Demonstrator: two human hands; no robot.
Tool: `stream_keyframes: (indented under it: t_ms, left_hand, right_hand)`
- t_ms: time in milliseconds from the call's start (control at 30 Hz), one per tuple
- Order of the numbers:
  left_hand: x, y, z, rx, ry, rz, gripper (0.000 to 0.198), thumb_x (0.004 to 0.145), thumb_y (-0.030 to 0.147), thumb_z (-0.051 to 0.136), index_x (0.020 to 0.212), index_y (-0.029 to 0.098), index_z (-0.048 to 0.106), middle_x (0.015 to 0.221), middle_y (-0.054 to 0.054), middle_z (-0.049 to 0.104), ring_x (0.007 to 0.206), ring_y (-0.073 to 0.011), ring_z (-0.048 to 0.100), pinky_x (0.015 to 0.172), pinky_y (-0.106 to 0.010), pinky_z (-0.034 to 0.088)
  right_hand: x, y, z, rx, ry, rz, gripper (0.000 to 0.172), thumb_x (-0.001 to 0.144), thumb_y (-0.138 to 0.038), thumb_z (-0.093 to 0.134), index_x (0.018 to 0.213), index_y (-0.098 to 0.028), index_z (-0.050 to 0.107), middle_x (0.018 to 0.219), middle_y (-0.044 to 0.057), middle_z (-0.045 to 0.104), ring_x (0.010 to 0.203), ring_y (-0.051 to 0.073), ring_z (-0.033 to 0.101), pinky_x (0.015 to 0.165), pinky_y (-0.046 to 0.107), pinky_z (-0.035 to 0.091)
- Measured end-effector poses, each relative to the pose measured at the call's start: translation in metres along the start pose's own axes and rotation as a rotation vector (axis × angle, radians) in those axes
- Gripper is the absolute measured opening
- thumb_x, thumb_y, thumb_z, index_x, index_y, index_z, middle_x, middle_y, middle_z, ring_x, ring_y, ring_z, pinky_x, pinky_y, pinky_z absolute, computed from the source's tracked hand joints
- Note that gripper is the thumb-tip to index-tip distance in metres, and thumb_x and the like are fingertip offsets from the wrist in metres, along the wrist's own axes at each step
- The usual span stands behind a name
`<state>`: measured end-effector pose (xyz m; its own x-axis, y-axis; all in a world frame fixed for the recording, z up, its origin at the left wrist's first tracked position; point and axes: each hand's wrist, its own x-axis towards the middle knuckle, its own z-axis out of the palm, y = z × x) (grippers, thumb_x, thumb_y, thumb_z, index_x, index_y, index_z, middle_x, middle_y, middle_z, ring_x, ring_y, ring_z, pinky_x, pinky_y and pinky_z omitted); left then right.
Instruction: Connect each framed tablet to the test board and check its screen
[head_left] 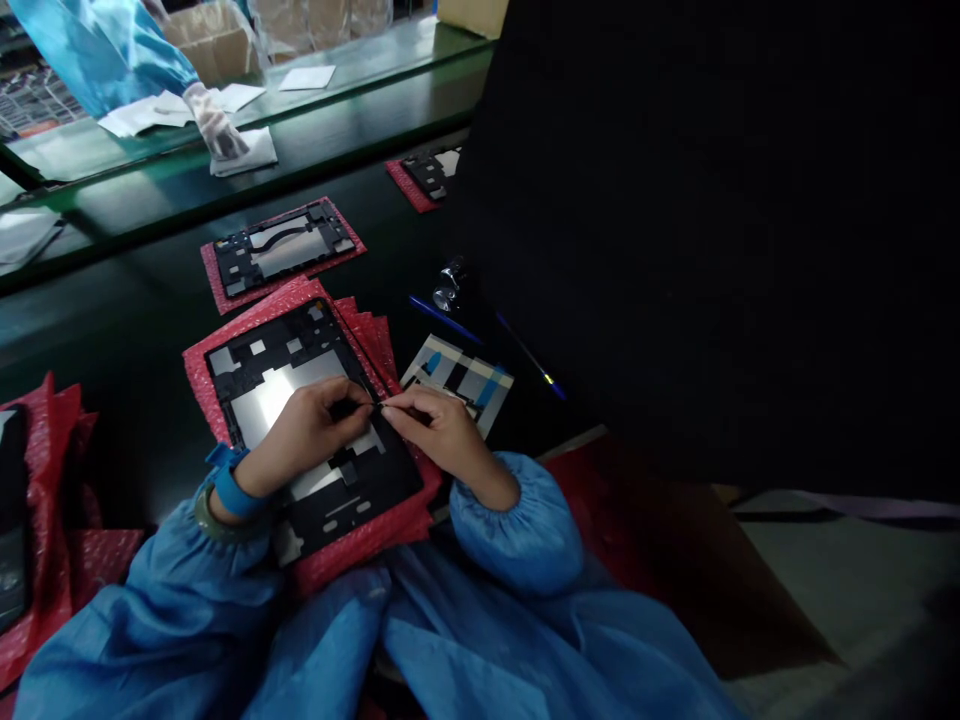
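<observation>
In the head view, a black tablet frame with a silver metal middle (pixel 274 402) lies on stacked red bubble-wrap bags (pixel 201 385). My left hand (pixel 319 425) is over the frame, thumb and forefinger pinched together. My right hand (pixel 435 425) pinches too, its fingertips almost meeting the left ones above the frame's right edge. A small dark piece seems to sit between the fingertips, too tiny to name. Right of the frame, partly behind my right hand, is a sheet with blue and pale strips (pixel 491 385).
Another tablet frame (pixel 289 250) lies on red wrap farther back, and a third (pixel 431 172) beyond it. A blue pen (pixel 446 318) and a second pen (pixel 536 360) lie to the right. Across the line, a co-worker's gloved hand (pixel 217 125) touches white sheets. A large black surface fills the right.
</observation>
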<state>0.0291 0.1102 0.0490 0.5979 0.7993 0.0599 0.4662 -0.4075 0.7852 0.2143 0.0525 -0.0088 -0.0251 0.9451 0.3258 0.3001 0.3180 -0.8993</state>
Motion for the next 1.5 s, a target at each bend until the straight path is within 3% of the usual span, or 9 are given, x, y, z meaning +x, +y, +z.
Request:
stream_keyframes:
  t_ms: [300, 433, 533, 667, 867, 1100, 1267, 1433, 1500]
  left_hand:
    - [-0.001, -0.002, 0.005, 0.084, -0.007, 0.062, 0.015, 0.087, 0.029, 0.058, 0.083, 0.019, 0.068, 0.076, -0.001, 0.07, 0.069, -0.0157, 0.064, 0.067, -0.028, 0.052]
    - [-0.014, 0.002, -0.007, 0.214, 0.092, 0.153, 0.031, 0.093, 0.037, 0.058, 0.116, 0.018, 0.066, 0.109, -0.009, 0.068, 0.101, -0.0211, 0.067, 0.089, -0.036, 0.055]
    - [-0.036, -0.002, -0.027, 0.395, 0.255, 0.123, 0.046, 0.095, 0.043, 0.056, 0.134, 0.02, 0.055, 0.139, -0.015, 0.055, 0.13, -0.0276, 0.055, 0.108, -0.046, 0.047]
    - [-0.068, -0.024, -0.045, 0.563, 0.506, -0.029, 0.051, 0.095, 0.044, 0.055, 0.136, 0.015, 0.053, 0.143, -0.021, 0.049, 0.138, -0.034, 0.047, 0.116, -0.056, 0.037]
    - [-0.091, -0.063, -0.029, 0.357, 0.671, -0.242, 0.057, 0.099, 0.043, 0.042, 0.143, 0.006, 0.043, 0.141, -0.027, 0.054, 0.135, -0.0334, 0.051, 0.115, -0.054, 0.038]
    - [-0.096, -0.069, -0.019, 0.146, 0.673, -0.248, 0.061, 0.101, 0.055, 0.035, 0.145, 0.014, 0.045, 0.151, -0.021, 0.051, 0.142, -0.0296, 0.046, 0.119, -0.049, 0.034]
    - [-0.089, -0.073, -0.014, 0.142, 0.656, -0.223, 0.061, 0.1, 0.054, 0.038, 0.144, 0.011, 0.047, 0.149, -0.023, 0.051, 0.14, -0.0316, 0.047, 0.118, -0.051, 0.035]
    - [-0.083, -0.062, -0.011, 0.424, 0.69, -0.124, 0.059, 0.091, 0.044, 0.06, 0.142, 0.018, 0.048, 0.16, -0.022, 0.035, 0.153, -0.0388, 0.019, 0.12, -0.067, 0.018]
    - [-0.084, -0.044, -0.013, 0.482, 0.761, -0.063, 0.057, 0.09, 0.044, 0.063, 0.14, 0.021, 0.05, 0.158, -0.021, 0.038, 0.153, -0.0399, 0.02, 0.118, -0.069, 0.02]
  right_hand:
    - [0.005, 0.003, 0.007, -0.267, 0.028, -0.124, 0.01, 0.09, -0.019, 0.057, 0.083, -0.019, 0.065, 0.078, 0.001, 0.066, 0.073, 0.014, 0.063, 0.069, 0.025, 0.05]
    - [-0.001, -0.026, -0.005, -0.528, 0.103, -0.341, 0.022, 0.097, -0.033, 0.056, 0.107, -0.016, 0.066, 0.103, 0.012, 0.07, 0.1, 0.023, 0.065, 0.086, 0.036, 0.053]
    - [-0.017, -0.053, -0.008, -0.625, -0.085, -0.555, 0.035, 0.096, -0.04, 0.059, 0.121, -0.016, 0.063, 0.119, 0.013, 0.069, 0.113, 0.025, 0.063, 0.099, 0.043, 0.051]
    - [-0.037, -0.06, 0.006, -0.724, -0.348, -0.705, 0.024, 0.095, -0.023, 0.058, 0.116, -0.014, 0.067, 0.122, 0.011, 0.071, 0.118, 0.026, 0.064, 0.105, 0.044, 0.051]
    - [-0.038, -0.043, 0.022, -0.817, -0.187, -0.955, 0.025, 0.098, -0.011, 0.046, 0.106, -0.013, 0.07, 0.113, 0.012, 0.075, 0.106, 0.023, 0.069, 0.087, 0.038, 0.059]
    - [-0.031, -0.051, 0.002, -0.797, -0.093, -0.922, 0.032, 0.096, -0.014, 0.045, 0.115, -0.011, 0.07, 0.094, 0.009, 0.076, 0.086, 0.021, 0.068, 0.077, 0.036, 0.057]
    - [-0.027, -0.045, -0.018, -0.561, 0.119, -0.824, 0.041, 0.099, -0.019, 0.04, 0.134, -0.021, 0.062, 0.105, 0.01, 0.076, 0.102, 0.024, 0.07, 0.085, 0.039, 0.058]
    - [-0.025, -0.048, -0.023, -0.25, 0.854, -0.392, 0.029, 0.101, -0.031, 0.051, 0.124, -0.027, 0.066, 0.106, 0.01, 0.074, 0.102, 0.025, 0.071, 0.09, 0.041, 0.056]
    - [-0.025, -0.052, -0.021, -0.112, 0.928, -0.218, 0.035, 0.104, -0.038, 0.042, 0.13, -0.026, 0.063, 0.108, 0.012, 0.073, 0.104, 0.026, 0.071, 0.09, 0.044, 0.058]
